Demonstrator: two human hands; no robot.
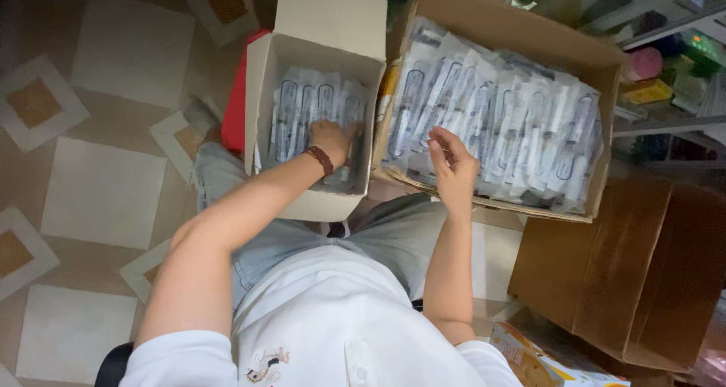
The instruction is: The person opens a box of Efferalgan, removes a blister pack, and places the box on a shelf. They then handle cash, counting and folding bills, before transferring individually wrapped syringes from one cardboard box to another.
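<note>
Two boxes of packaged syringes sit before the person. The left hand [330, 139] is sunk into the small white carton [265, 77], palm down and pressed on the upright row of syringe packs [306, 107] just beyond its fingers — whether it grips one I cannot tell. The right hand [451, 160] hovers at the near edge of the large brown carton [514, 27], fingers loosely curled, seemingly pinching nothing, with loose syringe packs [514, 122] heaped just past it. By the look of it, packs are being moved between the cartons; a next pick would call for separating one slippery wrapper from its neighbours. Fingertips of the left hand are buried, and the small carton's floor is hidden.
</note>
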